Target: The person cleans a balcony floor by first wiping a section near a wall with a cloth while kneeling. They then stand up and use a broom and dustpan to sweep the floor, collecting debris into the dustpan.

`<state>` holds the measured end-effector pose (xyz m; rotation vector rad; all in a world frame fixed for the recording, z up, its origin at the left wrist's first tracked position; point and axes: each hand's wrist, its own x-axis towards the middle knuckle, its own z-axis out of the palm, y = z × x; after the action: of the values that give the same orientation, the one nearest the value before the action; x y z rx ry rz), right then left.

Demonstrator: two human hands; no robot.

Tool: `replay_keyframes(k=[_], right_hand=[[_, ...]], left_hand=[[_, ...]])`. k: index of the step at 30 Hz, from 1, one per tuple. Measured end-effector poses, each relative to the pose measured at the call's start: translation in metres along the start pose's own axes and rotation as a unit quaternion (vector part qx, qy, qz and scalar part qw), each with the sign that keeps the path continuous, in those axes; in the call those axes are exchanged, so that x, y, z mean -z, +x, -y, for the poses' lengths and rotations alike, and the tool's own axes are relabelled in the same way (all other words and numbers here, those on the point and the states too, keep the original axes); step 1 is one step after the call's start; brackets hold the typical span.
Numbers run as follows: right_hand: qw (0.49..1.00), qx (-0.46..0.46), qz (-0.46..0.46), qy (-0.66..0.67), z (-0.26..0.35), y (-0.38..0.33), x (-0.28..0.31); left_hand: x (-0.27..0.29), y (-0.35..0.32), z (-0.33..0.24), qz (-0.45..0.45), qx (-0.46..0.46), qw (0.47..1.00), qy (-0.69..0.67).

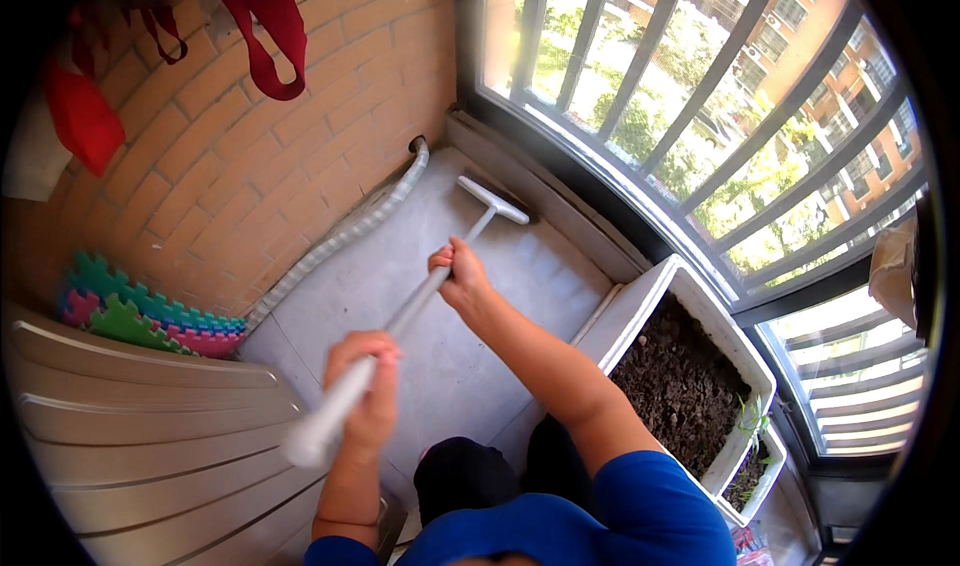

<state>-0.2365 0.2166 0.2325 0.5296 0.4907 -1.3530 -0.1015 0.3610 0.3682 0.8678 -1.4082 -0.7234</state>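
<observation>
Beside a tan brick wall (330, 96), a long white T-shaped floor wiper (408, 313) is held slantwise over grey floor tiles (325, 296), its head (493, 200) near a black-framed barred window (650, 51); its pole (423, 292) is gripped high by the curled left hand (376, 406), lower by the curled right hand (464, 276).

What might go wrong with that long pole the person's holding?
The pole sticks out behind the left hand, so its back end might bump the slatted panel.
The wide head is near the pale hose along the wall, so a swing left might snag it.
The right elbow is close to the white box and might knock it.
</observation>
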Motion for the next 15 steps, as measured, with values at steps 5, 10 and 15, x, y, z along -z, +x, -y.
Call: replay_keyframes(k=[5,10,15], right_hand=[[0.997,0.037,-0.021,-0.067,-0.026,0.025,-0.025],[0.962,0.050,-0.064,-0.260,-0.035,0.043,-0.017],[0.978,-0.022,-0.037,-0.206,-0.064,-0.020,-0.027]], left_hand=[[0.042,0.031,0.044,0.032,-0.006,0.999,-0.035],[0.041,0.031,0.052,-0.124,0.002,0.992,0.014],[0.058,0.029,0.001,-0.098,-0.115,0.988,-0.005]])
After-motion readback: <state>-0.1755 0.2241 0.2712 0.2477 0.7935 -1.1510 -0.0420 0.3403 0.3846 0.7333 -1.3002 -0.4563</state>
